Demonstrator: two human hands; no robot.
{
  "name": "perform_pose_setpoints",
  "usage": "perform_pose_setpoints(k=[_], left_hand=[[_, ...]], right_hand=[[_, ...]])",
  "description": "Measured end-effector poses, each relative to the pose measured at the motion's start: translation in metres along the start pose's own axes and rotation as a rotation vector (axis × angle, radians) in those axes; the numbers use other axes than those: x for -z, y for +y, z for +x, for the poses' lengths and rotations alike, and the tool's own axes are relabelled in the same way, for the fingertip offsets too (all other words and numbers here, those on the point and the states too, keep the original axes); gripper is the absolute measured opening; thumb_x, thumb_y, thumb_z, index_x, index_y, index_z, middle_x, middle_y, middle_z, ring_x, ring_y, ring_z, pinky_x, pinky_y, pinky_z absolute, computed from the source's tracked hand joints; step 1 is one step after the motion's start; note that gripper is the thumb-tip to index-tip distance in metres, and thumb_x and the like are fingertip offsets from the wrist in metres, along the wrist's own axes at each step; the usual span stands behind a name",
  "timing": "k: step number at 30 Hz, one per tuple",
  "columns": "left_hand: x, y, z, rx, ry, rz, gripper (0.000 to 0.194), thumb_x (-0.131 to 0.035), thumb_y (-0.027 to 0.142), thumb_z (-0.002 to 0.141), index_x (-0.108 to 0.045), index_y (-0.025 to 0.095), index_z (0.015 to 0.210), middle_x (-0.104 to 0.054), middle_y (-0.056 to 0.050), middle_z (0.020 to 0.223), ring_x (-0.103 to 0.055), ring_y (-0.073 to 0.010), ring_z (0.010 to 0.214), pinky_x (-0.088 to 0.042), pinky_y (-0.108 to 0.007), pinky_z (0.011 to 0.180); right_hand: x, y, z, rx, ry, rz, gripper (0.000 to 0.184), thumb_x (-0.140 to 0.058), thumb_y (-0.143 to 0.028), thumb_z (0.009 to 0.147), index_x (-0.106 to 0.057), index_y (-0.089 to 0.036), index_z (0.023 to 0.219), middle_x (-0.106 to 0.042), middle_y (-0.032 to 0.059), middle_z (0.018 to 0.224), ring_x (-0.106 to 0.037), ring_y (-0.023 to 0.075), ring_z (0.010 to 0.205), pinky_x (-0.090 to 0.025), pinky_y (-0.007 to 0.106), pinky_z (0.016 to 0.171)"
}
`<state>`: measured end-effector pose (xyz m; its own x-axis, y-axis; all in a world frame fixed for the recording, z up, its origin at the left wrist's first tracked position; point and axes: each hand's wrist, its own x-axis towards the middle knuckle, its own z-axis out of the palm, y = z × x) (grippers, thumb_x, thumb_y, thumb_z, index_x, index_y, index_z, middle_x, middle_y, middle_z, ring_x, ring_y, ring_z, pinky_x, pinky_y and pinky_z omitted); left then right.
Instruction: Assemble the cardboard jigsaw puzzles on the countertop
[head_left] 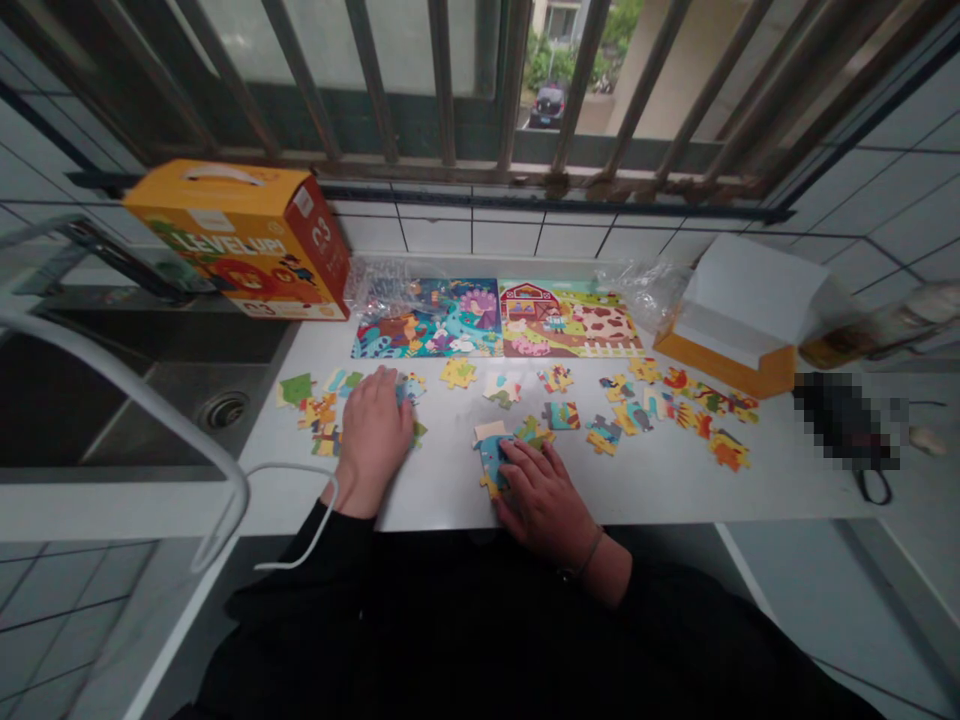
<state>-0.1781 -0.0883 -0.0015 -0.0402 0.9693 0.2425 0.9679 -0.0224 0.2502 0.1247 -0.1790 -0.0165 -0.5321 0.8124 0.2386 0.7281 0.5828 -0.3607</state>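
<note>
In the head view, your left hand [373, 442] and your right hand [541, 498] are apart, both palm-down on the white worktop [450, 497], with loose jigsaw pieces [457, 373] spread to either side and between them. Your left fingers [394, 392] lie against a smaller blue piece [410, 388] at the edge of the left-hand scatter. Your right fingertips [517, 455] bear on a blue jigsaw piece [492, 462], which lies directly beneath them, its long axis running roughly away from you toward the window. Your right hand is the nearer, just to that piece's right; your left hand is well off to its left. I cannot tell whether either hand has a firm grip. Beyond the pieces lie 2 assembled puzzles: an undersea scene [426, 318] and a farm scene [570, 318]. An orange "LEVEL UP!" box [236, 240] stands at far left, an open orange-and-white carton [724, 340] at right. A steel sink [161, 400] adjoins the worktop on your left, below a barred window [442, 80]. A pixelated item [844, 420] at right cannot be identified.
</note>
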Motion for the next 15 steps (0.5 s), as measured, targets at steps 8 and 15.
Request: perform_pose_setpoints(k=[8,15], left_hand=[[-0.001,-0.018,0.038,-0.019,-0.148,-0.056,0.062,-0.065,0.033,0.095,-0.056,0.013,0.152,-0.075,-0.015,0.128,-0.067,-0.0362,0.123,-0.049,-0.052,0.116],[0.005,-0.019,0.040,-0.015,-0.191,0.061,0.057,-0.066,0.057,0.097,-0.070,0.015,0.135,-0.067,-0.020,0.128,-0.060,-0.0399,0.124,-0.050,-0.054,0.114]], right_hand=[[0.000,0.001,0.000,-0.022,-0.005,0.017,0.034,-0.064,-0.037,0.105,-0.063,-0.024,0.136,-0.058,0.0132,0.166,-0.048,0.0326,0.157,-0.024,0.061,0.134],[0.000,0.001,0.000,-0.021,0.001,0.020,0.035,-0.064,-0.037,0.105,-0.063,-0.023,0.137,-0.058,0.0132,0.166,-0.048,0.0330,0.156,-0.024,0.061,0.134]])
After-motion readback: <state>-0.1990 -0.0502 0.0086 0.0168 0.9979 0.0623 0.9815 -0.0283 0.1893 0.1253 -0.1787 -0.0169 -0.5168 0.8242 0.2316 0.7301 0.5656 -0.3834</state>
